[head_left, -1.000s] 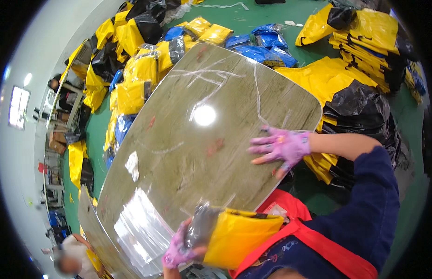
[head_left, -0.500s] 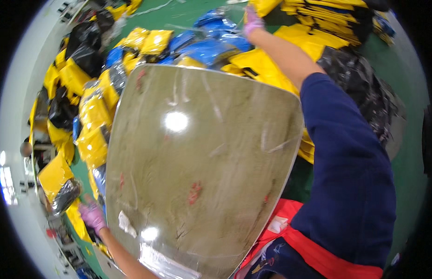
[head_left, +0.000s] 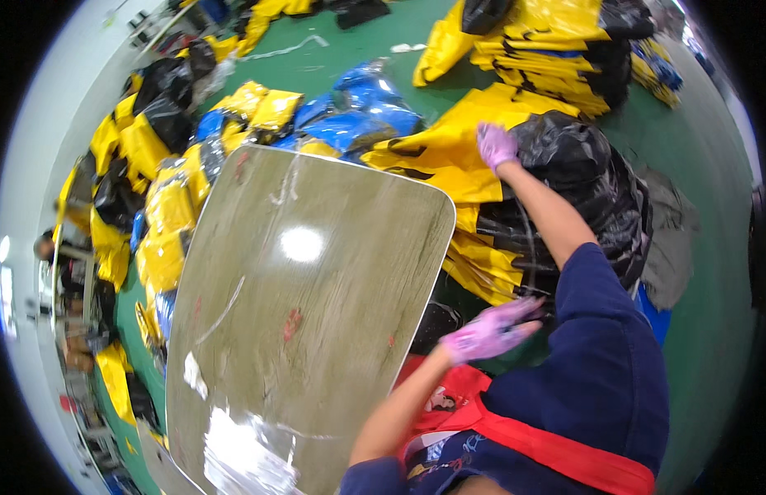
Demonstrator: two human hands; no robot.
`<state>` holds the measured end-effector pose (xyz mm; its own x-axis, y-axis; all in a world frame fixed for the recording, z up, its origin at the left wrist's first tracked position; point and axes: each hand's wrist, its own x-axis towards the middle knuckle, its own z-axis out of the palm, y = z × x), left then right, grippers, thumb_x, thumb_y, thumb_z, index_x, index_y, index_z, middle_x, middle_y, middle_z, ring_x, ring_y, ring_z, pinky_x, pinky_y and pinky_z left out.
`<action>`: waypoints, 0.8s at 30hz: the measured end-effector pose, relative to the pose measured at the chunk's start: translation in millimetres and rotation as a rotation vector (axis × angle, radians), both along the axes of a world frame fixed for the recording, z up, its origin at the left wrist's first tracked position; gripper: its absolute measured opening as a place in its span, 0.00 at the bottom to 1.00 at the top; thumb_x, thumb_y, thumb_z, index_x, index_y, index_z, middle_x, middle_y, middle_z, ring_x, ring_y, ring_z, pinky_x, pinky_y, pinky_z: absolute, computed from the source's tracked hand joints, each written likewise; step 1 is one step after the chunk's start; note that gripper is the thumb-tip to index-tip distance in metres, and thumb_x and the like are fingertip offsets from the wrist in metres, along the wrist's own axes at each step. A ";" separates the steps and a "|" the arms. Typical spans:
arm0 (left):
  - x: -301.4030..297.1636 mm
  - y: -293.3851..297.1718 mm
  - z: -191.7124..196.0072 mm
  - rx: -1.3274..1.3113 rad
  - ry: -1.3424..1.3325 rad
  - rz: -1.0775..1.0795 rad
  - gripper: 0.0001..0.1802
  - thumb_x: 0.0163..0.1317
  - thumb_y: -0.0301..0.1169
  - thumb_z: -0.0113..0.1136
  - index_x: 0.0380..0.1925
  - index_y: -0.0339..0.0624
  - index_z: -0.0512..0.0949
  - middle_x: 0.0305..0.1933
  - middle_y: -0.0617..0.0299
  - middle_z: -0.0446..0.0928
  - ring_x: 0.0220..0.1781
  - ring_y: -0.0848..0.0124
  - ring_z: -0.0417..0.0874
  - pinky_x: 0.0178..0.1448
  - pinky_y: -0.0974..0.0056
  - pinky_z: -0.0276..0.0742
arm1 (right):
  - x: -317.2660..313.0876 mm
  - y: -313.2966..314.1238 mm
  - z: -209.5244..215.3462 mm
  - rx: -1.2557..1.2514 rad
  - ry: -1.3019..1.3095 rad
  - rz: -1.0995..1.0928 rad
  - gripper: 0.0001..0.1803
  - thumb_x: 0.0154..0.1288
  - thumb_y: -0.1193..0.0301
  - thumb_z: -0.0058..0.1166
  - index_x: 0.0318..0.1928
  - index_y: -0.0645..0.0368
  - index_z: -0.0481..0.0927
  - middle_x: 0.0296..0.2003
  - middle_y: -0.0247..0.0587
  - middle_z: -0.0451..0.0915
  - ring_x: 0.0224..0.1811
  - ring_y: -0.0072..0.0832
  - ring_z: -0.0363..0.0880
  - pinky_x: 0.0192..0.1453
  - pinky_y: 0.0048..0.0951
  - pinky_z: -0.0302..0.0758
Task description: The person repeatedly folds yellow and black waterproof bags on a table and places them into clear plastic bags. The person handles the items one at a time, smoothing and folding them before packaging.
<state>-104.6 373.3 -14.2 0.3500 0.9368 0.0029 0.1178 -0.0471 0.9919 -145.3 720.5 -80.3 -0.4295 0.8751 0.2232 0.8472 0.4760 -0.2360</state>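
My right hand (head_left: 497, 147), in a purple glove, reaches out past the table's far right corner. It lies on a heap where a yellow package (head_left: 449, 153) meets a black plastic bag (head_left: 577, 173); its grip is unclear. My left hand (head_left: 490, 330), also gloved in purple, hovers off the right edge of the glossy wood-grain table (head_left: 308, 305). Its fingers are spread and it holds nothing.
Yellow, black and blue packages (head_left: 234, 124) are piled on the green floor (head_left: 713, 165) along the table's left and far sides. A taller stack of yellow packages (head_left: 556, 49) stands at the back right. Clear plastic film (head_left: 242, 450) lies on the table's near end.
My left hand had a yellow package a second ago, swung to the left pile, and is now empty on the right. My right hand drew back from the far stack to the nearer heap.
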 end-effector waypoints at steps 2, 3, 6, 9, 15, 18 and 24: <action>-36.7 -48.0 16.4 -0.288 -0.107 0.120 0.36 0.69 0.48 0.48 0.69 0.37 0.54 0.67 0.53 0.67 0.69 0.62 0.66 0.72 0.62 0.58 | 13.9 23.7 78.6 0.252 0.553 0.239 0.13 0.67 0.63 0.50 0.33 0.59 0.79 0.31 0.45 0.81 0.35 0.41 0.80 0.42 0.35 0.75; -62.0 -77.8 23.9 -0.387 -0.190 0.252 0.39 0.68 0.54 0.47 0.69 0.39 0.55 0.67 0.52 0.67 0.69 0.61 0.66 0.72 0.59 0.59 | 12.2 -28.1 155.8 0.037 0.780 0.290 0.08 0.66 0.68 0.54 0.35 0.60 0.79 0.32 0.42 0.81 0.34 0.32 0.79 0.44 0.27 0.74; -117.9 -170.8 19.6 -0.429 -0.606 0.654 0.49 0.58 0.69 0.45 0.69 0.45 0.57 0.68 0.47 0.64 0.68 0.51 0.67 0.71 0.49 0.61 | 56.0 -148.3 262.1 0.304 1.164 0.792 0.06 0.65 0.72 0.54 0.42 0.56 0.81 0.33 0.36 0.80 0.31 0.27 0.75 0.37 0.27 0.75; -155.4 -242.5 16.4 -0.203 -1.017 0.968 0.50 0.56 0.72 0.43 0.68 0.47 0.57 0.68 0.47 0.63 0.66 0.48 0.68 0.68 0.42 0.63 | 117.7 -267.2 293.4 -0.586 1.649 1.007 0.10 0.65 0.67 0.53 0.45 0.54 0.81 0.37 0.37 0.80 0.40 0.37 0.79 0.43 0.34 0.77; -202.0 -350.1 74.1 0.087 -1.104 1.247 0.56 0.48 0.80 0.37 0.63 0.43 0.61 0.69 0.39 0.58 0.66 0.38 0.63 0.69 0.34 0.55 | 142.3 -279.2 155.7 -0.346 0.020 1.819 0.18 0.54 0.71 0.56 0.47 0.43 0.83 0.35 0.36 0.80 0.36 0.41 0.78 0.36 0.39 0.73; -223.3 -395.7 82.9 -0.148 -1.042 1.272 0.52 0.51 0.78 0.37 0.59 0.45 0.63 0.61 0.39 0.67 0.59 0.42 0.71 0.61 0.38 0.68 | 164.0 -310.7 93.7 -0.645 -0.195 1.953 0.15 0.56 0.69 0.54 0.45 0.46 0.83 0.36 0.40 0.81 0.43 0.42 0.77 0.45 0.39 0.72; -294.9 -280.5 72.2 -0.675 1.027 1.177 0.48 0.60 0.63 0.51 0.68 0.36 0.58 0.67 0.45 0.65 0.67 0.55 0.68 0.65 0.56 0.67 | 169.9 -366.5 112.9 -0.945 -0.729 1.982 0.15 0.64 0.62 0.54 0.49 0.51 0.82 0.42 0.41 0.82 0.49 0.39 0.76 0.58 0.37 0.68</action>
